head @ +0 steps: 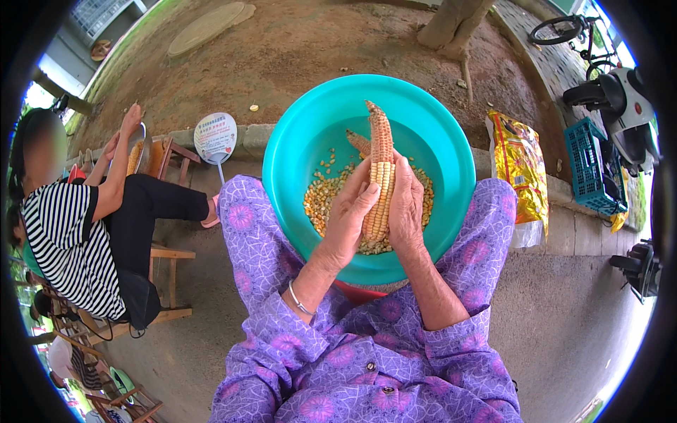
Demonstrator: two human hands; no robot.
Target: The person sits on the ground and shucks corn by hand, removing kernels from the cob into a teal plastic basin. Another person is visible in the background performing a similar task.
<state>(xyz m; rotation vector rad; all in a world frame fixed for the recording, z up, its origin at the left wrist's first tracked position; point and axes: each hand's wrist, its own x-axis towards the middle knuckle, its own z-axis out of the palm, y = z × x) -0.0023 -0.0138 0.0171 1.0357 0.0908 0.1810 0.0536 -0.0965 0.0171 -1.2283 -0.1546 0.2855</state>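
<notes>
Between my knees stands a round turquoise plastic basin (pixel 449 132) with loose yellow corn kernels (pixel 320 201) over its bottom. Above the kernels I grip a dried corn cob (pixel 382 177), its tip pointing away from me. The far half of the cob is stripped bare; the near half still carries rows of kernels. My left hand (pixel 349 211) wraps its left side, thumb lying on the kernels. From the right, my right hand (pixel 407 203) presses against the same cob. Behind it a second, bare cob (pixel 358 141) shows, partly hidden by the first cob and my hands.
At the left a seated person (pixel 74 211) holds a pan (pixel 138 150) of corn. A paper hand fan (pixel 215 137) leans by the kerb. On the right are a golden plastic sack (pixel 521 169), a teal crate (pixel 592 164) and a scooter (pixel 629 116). A tree trunk (pixel 452 26) stands ahead.
</notes>
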